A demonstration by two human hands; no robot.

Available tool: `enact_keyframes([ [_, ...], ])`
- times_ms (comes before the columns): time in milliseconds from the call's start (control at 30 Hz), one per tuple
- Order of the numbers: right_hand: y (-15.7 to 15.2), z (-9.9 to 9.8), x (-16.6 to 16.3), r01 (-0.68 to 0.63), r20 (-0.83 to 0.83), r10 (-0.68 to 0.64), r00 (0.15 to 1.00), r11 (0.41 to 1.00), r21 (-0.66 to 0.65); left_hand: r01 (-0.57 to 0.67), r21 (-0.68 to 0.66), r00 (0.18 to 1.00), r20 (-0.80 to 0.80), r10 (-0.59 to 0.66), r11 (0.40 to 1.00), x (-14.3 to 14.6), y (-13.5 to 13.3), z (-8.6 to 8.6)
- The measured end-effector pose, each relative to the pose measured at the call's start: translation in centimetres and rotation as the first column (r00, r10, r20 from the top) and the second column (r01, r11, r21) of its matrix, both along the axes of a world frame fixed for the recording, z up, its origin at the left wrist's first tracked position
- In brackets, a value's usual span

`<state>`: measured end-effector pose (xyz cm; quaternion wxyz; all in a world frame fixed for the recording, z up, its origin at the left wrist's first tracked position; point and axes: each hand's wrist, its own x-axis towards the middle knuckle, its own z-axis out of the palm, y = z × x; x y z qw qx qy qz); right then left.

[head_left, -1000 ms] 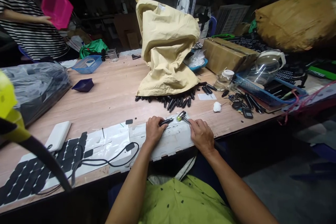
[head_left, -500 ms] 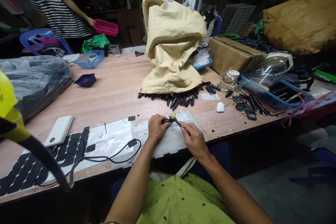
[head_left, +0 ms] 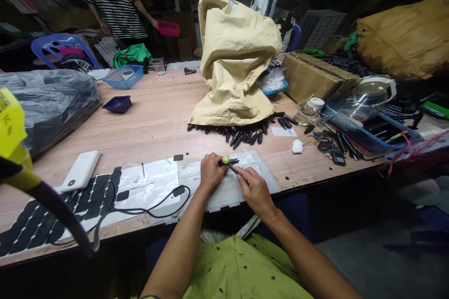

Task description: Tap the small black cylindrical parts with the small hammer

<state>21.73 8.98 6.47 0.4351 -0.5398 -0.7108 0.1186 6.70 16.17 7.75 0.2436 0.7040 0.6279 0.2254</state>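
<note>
My left hand (head_left: 211, 171) is closed, its fingertips pinching a small black part (head_left: 234, 161) just above the front of the table. A round yellow-green piece (head_left: 225, 160) shows at that part; I cannot tell whether the two are joined. My right hand (head_left: 257, 192) grips a thin dark stick-like tool (head_left: 232, 168), whose far end reaches the yellow-green piece. Under both hands lies a pale grey sheet (head_left: 224, 194). Beyond them, several black cylindrical pieces (head_left: 242, 135) spill from the mouth of a large beige sack (head_left: 238, 65).
To the left are a white power bank (head_left: 81, 168), a looped black cable (head_left: 140, 211) and a sheet of black stickers (head_left: 91, 198). A blue basket (head_left: 372, 126) and keys (head_left: 324, 142) lie at right. Farther back, a person in a striped shirt (head_left: 110, 0) holds a pink tray (head_left: 169, 28).
The black part has turned between my hands, and the dark tool now points up-left at the yellow-green piece. The person behind has moved right with the pink tray. The view has shifted slightly.
</note>
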Motion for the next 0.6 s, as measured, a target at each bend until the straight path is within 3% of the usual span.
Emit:
enact_keyframes([
  [167, 0.8, -0.1, 2.4, 0.173, 0.073, -0.176, 0.982, 0.984, 0.043, 0.012, 0.016, 1.0, 0.02, -0.012, 1.0, 0.1, 0.1, -0.5],
  [333, 1.8, -0.8, 6.9, 0.385, 0.283, -0.397, 0.873, 0.917, 0.098, 0.038, 0.02, 0.999, 0.011, -0.038, 0.999, -0.1, 0.0, -0.8],
  [433, 2.2, -1.8, 8.3, 0.411, 0.36, -0.424, 0.831, 0.904, 0.115, 0.053, 0.027, 0.999, 0.007, -0.054, 0.998, -0.2, -0.1, -0.9],
  [600, 2.4, -2.5, 7.7, 0.432, 0.442, -0.463, 0.768, 0.885, 0.177, 0.064, 0.018, 0.998, -0.024, -0.063, 0.998, -0.4, 0.0, -0.7],
])
